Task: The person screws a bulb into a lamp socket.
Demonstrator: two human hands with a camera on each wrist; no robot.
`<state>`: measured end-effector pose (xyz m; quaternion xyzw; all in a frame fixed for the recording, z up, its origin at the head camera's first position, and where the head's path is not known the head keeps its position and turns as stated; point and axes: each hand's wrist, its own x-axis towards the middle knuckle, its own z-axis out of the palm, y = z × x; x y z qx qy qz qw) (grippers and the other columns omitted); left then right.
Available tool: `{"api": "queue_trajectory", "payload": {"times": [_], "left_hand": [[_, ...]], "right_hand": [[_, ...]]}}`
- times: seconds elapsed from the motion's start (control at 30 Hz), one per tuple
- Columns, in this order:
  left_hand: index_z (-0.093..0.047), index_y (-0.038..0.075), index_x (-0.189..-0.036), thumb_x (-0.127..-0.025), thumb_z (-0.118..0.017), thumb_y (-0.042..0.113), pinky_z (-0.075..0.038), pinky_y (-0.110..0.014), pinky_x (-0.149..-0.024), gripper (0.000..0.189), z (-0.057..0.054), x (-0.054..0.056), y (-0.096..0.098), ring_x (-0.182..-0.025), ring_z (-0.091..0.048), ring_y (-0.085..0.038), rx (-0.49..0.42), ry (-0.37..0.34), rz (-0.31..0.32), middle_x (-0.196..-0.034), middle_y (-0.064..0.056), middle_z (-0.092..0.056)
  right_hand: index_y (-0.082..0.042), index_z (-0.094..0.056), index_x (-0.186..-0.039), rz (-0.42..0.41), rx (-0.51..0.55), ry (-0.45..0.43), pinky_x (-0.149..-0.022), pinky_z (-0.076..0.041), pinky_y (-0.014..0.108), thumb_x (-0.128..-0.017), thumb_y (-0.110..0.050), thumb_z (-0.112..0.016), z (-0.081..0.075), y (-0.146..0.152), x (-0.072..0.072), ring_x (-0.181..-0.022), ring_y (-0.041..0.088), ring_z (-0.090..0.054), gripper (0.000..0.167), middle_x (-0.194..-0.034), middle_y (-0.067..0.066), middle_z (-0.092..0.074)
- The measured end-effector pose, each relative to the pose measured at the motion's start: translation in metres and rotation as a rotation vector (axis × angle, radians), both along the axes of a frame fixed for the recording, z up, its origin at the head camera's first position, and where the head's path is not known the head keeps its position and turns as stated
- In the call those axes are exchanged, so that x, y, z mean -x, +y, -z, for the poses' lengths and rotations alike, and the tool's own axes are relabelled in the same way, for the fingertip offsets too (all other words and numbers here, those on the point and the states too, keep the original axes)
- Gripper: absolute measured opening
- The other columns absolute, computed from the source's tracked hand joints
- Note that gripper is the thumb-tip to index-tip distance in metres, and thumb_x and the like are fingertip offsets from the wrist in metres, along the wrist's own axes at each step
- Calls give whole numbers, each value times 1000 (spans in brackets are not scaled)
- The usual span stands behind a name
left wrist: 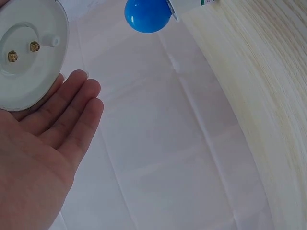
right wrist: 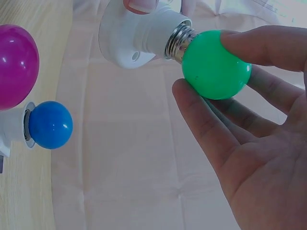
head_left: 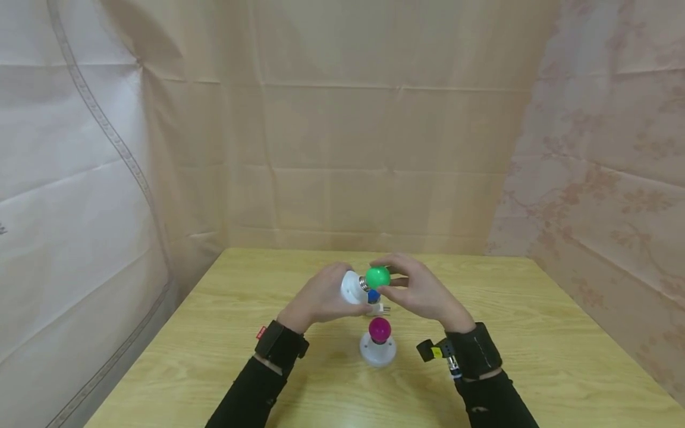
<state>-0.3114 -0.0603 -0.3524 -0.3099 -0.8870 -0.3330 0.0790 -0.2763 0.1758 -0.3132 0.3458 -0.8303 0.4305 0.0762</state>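
Note:
My left hand (head_left: 321, 300) grips a round white lamp holder (head_left: 351, 289) by its rim, above the table. Two brass screw terminals show on the holder's underside in the left wrist view. With thumb and fingertips, my right hand (head_left: 425, 294) pinches a green light bulb (right wrist: 216, 64). The bulb's metal screw base sits at the mouth of the holder, its threads partly showing in the right wrist view. How deep it sits is hidden.
Below the hands a magenta bulb (head_left: 380, 329) stands upright in a second white holder (head_left: 377, 355). Behind it is a blue bulb (head_left: 373, 296) in a white plug-in socket with metal prongs (head_left: 386, 310). Cloth hangs around the wooden table (head_left: 257, 267).

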Motion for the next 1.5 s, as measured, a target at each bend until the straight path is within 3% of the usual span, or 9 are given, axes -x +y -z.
{"api": "queue_trajectory", "payload": {"times": [0.73, 1.03, 1.5], "left_hand": [[-58, 14, -113, -72, -84, 60, -53, -29, -66, 66, -2, 0, 1, -83, -58, -16, 13, 24, -6, -93, 4, -59], [-58, 15, -111, -73, -87, 51, -53, -30, -65, 60, 0, 2, 2, -83, -58, -15, -2, 19, 8, -93, 3, -59], [-59, 13, -111, -73, -86, 54, -52, -28, -64, 62, 0, 1, 3, -82, -57, -14, -1, 42, 23, -93, 4, -58]], "right_hand": [[-4, -59, -135, 6, -6, -2, -93, -55, 37, -91, -1, -74, 2, 0, 2, -117, 38, -62, 46, -133, 15, -58], [-4, -59, -136, 23, -16, 2, -91, -56, 35, -94, -10, -73, 4, 1, 3, -113, 34, -63, 45, -128, 13, -60], [-4, -62, -133, 139, -62, 3, -83, -57, 37, -96, -27, -73, 2, -4, 0, -101, 24, -65, 45, -121, 9, -66]]}}
